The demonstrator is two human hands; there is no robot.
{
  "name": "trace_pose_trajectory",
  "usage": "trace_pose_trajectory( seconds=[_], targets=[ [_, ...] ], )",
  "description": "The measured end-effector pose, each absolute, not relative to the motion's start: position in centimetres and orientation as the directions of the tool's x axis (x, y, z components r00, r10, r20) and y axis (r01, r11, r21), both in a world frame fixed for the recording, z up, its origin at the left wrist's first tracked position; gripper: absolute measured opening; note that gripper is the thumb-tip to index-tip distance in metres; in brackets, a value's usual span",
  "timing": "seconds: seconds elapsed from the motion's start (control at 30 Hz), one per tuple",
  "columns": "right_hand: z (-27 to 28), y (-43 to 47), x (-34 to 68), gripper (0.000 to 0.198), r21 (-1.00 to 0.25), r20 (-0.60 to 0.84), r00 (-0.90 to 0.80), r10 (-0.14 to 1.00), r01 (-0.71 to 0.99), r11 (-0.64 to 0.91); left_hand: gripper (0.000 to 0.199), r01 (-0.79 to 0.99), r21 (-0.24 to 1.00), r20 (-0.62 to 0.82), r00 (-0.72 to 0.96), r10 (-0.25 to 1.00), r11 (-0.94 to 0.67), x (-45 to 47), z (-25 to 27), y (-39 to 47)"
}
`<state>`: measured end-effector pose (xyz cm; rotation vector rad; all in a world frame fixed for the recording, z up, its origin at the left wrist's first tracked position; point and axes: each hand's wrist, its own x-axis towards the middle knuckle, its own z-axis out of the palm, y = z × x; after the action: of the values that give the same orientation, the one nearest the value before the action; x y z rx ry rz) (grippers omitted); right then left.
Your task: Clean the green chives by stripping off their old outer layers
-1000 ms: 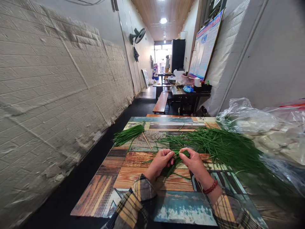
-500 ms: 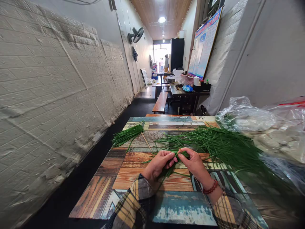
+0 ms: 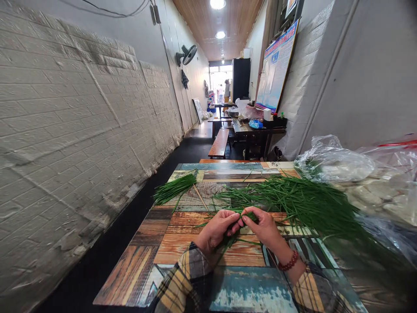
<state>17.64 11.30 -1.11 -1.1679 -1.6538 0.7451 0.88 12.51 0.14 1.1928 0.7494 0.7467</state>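
Both hands meet over the middle of the patterned table [image 3: 241, 287], low above its surface. My left hand [image 3: 215, 230] is closed, thumb and fingers pinched on a few green chives [image 3: 230, 241]. Fingertips of my right hand [image 3: 265, 230] pinch the same chives from the other side, almost touching the left thumb. The exact spot between the fingertips is too small to make out. A large loose heap of chives [image 3: 309, 202] spreads to the right, beyond the right hand. A neat bundle of chives [image 3: 175, 188] lies at the far left, with thin straw-coloured strands [image 3: 200, 198] beside it.
Clear plastic bags [image 3: 339, 161] with pale contents sit at the right edge. A rough white brick wall [image 3: 81, 143] runs along the left. Beyond the table stand a wooden bench [image 3: 219, 143] and another table [image 3: 243, 127] with items. A person [image 3: 227, 91] stands far back.
My view has tilted slightly up, so the scene sits a little lower. Both hands stay pinched together on the chives, with only slight finger movement.
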Motion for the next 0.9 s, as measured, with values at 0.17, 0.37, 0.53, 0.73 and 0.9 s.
trace_pose_trajectory(
  seconds=[0.17, 0.37, 0.53, 0.73, 0.9],
  targets=[
    [-0.9, 11.2, 17.6, 0.013, -0.848, 0.352, -0.099, 0.931, 0.388, 0.362, 0.039, -0.143, 0.961, -0.122, 0.549, 0.827, 0.237, 0.9, 0.1, 12.6],
    [-1.3, 11.4, 17.8, 0.023, -0.919, 0.23, -0.048, 0.972, 0.317, 0.233, 0.038, -0.166, 0.966, -0.113, 0.426, 0.898, 0.2, 1.0, 0.0, 12.8],
    [-1.2, 11.1, 18.0, 0.042, -0.977, 0.129, -0.072, 0.989, 0.162, 0.139, 0.035, -0.1, 0.992, -0.051, 0.251, 0.967, 0.078, 1.4, 0.3, 12.9],
    [-0.7, 10.4, 17.9, 0.043, -0.982, 0.115, -0.118, 0.986, 0.136, 0.131, 0.028, 0.001, 1.0, 0.018, 0.124, 0.992, -0.018, 1.6, 0.1, 13.0],
    [-1.1, 10.3, 17.6, 0.041, -0.973, 0.091, -0.197, 0.976, 0.192, 0.129, 0.026, 0.042, 0.999, 0.024, 0.09, 0.996, -0.028, 1.5, 0.1, 13.1]
  ],
)
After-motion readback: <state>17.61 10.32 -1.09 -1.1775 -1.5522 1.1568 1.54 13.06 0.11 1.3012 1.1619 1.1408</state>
